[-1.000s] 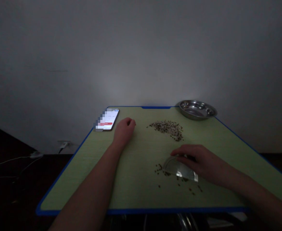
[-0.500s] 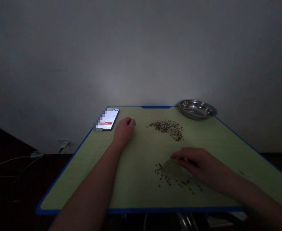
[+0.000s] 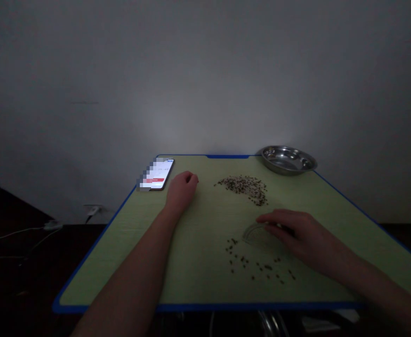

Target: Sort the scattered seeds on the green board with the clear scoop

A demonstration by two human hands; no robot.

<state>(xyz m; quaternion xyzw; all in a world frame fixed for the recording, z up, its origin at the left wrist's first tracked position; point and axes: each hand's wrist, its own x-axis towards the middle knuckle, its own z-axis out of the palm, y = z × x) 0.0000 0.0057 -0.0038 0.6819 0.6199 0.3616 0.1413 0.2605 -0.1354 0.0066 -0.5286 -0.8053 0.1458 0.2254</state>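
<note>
Between the thumb and fingers of my right hand (image 3: 293,229) is a clear, half-round protractor (image 3: 256,236), tilted over the table. Just nearer to me, small dark bean-like pieces (image 3: 258,267) lie scattered. Farther back, a pile of dark pieces mixed with pale grains (image 3: 244,186) spreads out in a curve. My left hand (image 3: 183,187) rests on the table left of that pile, its fingers curled closed. Whatever those fingers may hold is hidden.
A lit phone (image 3: 159,175) lies at the back left of the green table (image 3: 198,262), which has a blue rim. At the back right corner stands a shiny metal bowl (image 3: 288,161). A wall rises behind. Cables (image 3: 53,226) hang low on the left.
My right hand has moved slightly right and away from me with the protractor, uncovering more of the scattered pieces. My left hand stays put.
</note>
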